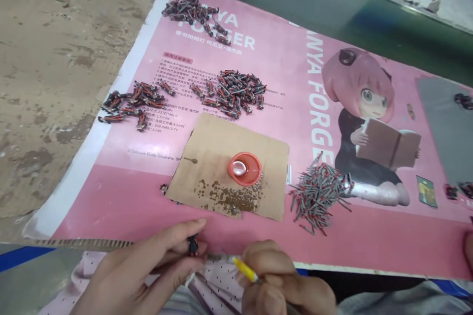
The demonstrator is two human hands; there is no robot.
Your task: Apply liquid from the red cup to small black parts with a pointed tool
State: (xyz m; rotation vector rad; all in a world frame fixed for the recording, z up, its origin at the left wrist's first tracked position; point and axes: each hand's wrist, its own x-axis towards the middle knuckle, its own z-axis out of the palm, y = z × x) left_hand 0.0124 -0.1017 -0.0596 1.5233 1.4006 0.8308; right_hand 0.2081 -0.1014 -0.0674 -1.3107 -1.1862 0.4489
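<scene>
two hands sit at the near edge of the work, both yours. your left hand (148, 270) has thumb and fingers pinched together on a small dark part (192, 245), held just off the near edge of the pink poster sheet (332, 246). your right hand (281, 280) is curled closed around a thin yellow-handled tool (244, 269), whose metal tip points left and comes up right beside the dark part in your left fingers; whether the tip touches it you cannot tell from this view. just beyond your two grips, on the poster, lies a brown cardboard piece (221, 138) with a red cap (244, 168) sitting open side up on it and brownish specks scattered on the card between the cap and your hands. beyond and to the right of your right hand lies a heap of grey pins with red bands (320, 192). farther out past the cardboard are three piles of dark and red parts: one straight beyond it (232, 93), one off to the left (133, 104), and one far away at the top of the sheet (195, 15). left of your left hand, past the poster's white border, is bare stained tabletop (48, 83).
</scene>
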